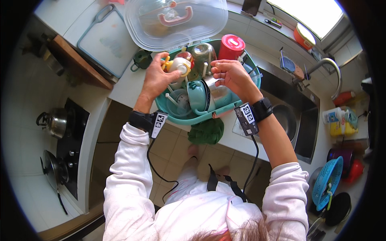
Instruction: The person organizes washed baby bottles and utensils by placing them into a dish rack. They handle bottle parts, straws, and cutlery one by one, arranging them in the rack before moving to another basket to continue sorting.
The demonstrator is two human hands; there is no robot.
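Note:
My left hand (pixel 159 75) grips a small white and yellow cup-like item (pixel 181 67) with a yellow handle, above the left side of a teal plastic tub (pixel 193 121). Over the tub's right side, my right hand (pixel 231 76) has loosely curled fingers, with nothing seen in them. Inside the tub are a glass jar (pixel 202 51), a red lidded canister (pixel 231 46), a teal mug (pixel 197 94) and a clear plastic cup (pixel 181 104). A metal vessel (pixel 221 90) lies beside the mug, partly under my right hand. White pegs stand up among these things.
A translucent lid with a pink handle (pixel 176 18) rises behind the tub. Left are a cutting board (pixel 105 42), a dark green cup (pixel 141 60) and a stove with a kettle (pixel 57 123). Right are the sink (pixel 310 132), faucet (pixel 337 75) and blue colander (pixel 327 183). A green cloth (pixel 206 131) hangs in front.

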